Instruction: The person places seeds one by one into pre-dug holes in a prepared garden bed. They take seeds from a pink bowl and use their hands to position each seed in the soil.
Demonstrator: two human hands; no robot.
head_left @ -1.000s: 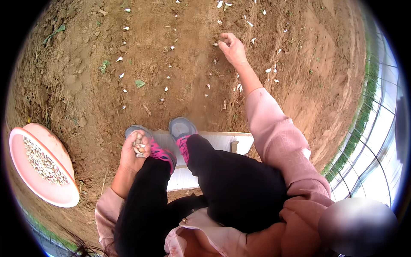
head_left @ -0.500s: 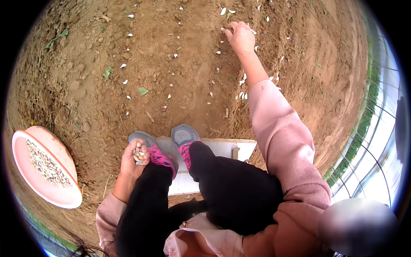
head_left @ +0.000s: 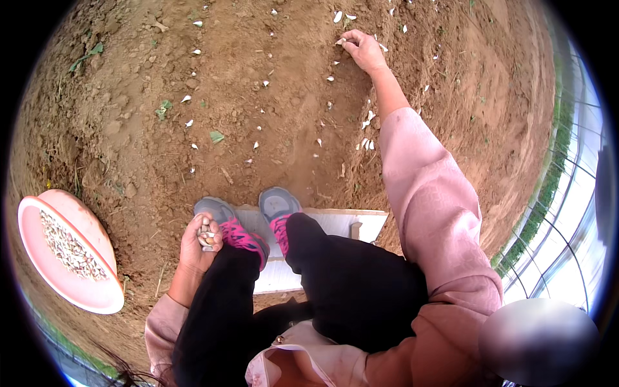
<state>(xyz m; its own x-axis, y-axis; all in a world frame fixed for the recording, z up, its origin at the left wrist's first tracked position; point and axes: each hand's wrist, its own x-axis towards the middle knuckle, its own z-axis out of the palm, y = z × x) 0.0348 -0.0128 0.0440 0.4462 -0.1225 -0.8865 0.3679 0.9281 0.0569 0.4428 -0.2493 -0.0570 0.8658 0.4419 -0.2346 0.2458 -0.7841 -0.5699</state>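
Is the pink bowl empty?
No, the pink bowl on the soil by the person's left side has a heap of small pale cloves lying inside it.

This is a planting bed inside a greenhouse or polytunnel. Bare, crumbly brown soil [head_left: 271, 71] fills most of the view, dotted with pale garlic cloves [head_left: 193, 122] set in rough rows. Along the right edge runs a curved metal-ribbed, translucent wall [head_left: 567, 245] with a strip of green weeds [head_left: 548, 187] at its foot. A pink basin [head_left: 68, 255] of cloves sits on the dirt.
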